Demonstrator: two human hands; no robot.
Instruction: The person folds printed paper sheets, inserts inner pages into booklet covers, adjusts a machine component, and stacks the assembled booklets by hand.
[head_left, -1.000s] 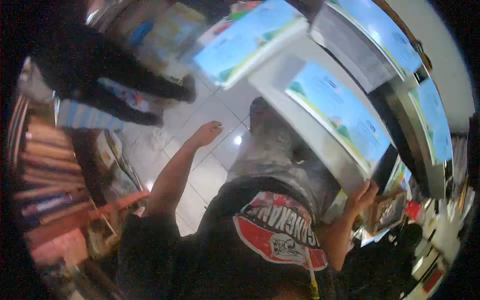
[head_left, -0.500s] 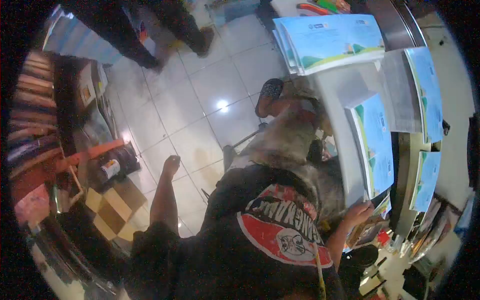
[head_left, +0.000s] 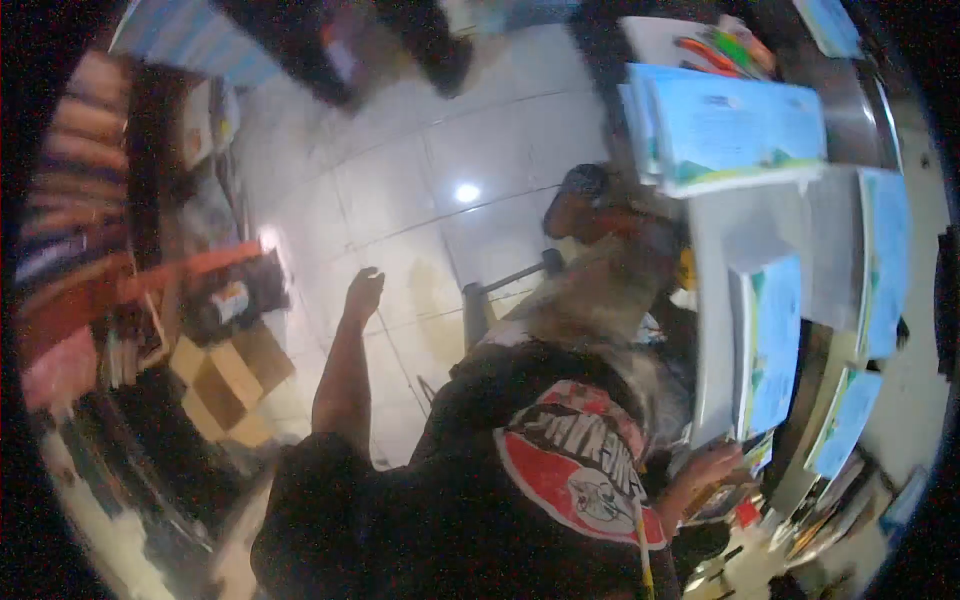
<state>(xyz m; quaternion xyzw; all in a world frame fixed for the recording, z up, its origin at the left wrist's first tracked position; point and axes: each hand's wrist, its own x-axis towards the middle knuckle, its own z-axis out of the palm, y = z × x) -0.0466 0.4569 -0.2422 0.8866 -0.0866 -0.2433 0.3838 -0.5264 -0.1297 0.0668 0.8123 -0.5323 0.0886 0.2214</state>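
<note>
My left hand hangs over the tiled floor, away from any object, its fingers loosely apart with nothing in them. My right hand is at the near edge of the white table, just below a stack of blue-and-green printed sheets. Its fingers look stretched out and slightly blurred; whether they touch the table edge is unclear. Farther up the table lies a thicker pile of the same printed sheets. More printed stacks lie to the right, one long and one smaller.
An open cardboard box stands at left, by a red bar and shelves of stacked material. A stool is by my legs. Another person's dark-clothed legs show at the top. Orange and green items lie on the table's far end.
The view has shifted, so the table and sheets appear lower and farther right. My left hand's fingers have loosened. My right hand has moved slightly away from the stack's near corner.
</note>
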